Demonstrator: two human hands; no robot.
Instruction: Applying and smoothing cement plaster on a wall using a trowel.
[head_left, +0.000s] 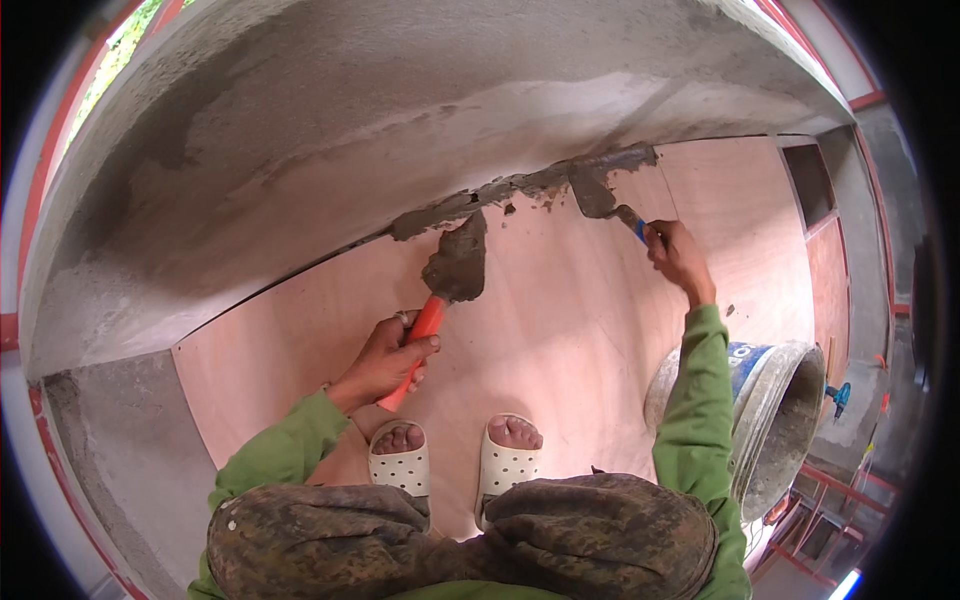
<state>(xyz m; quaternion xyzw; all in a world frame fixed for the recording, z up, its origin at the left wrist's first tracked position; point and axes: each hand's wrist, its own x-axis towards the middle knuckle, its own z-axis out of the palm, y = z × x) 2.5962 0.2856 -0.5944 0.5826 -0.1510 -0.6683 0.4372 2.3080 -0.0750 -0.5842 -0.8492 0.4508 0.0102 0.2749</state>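
Note:
My left hand (388, 360) is closed round the orange handle of a putty knife (425, 325). Wet grey mortar (460, 258) covers its blade, whose tip comes close to the foot of the wall. Farther to the right, my right hand (678, 258) grips the blue handle of a trowel (632, 218). That trowel's mortar-smeared blade lies against the strip of mortar (540, 183) along the joint between the wall and the plywood floor. A few crumbs of mortar sit on the plywood just in front of the strip.
The grey plastered wall (400, 110) curves across the far side. Pinkish plywood (570, 330) lies under my sandalled feet. On the right a mortar-stained bucket (800, 420) lies on its side beside my right arm. A teal tool (840, 398) is beyond it, near an opening with red metal bars (845, 490).

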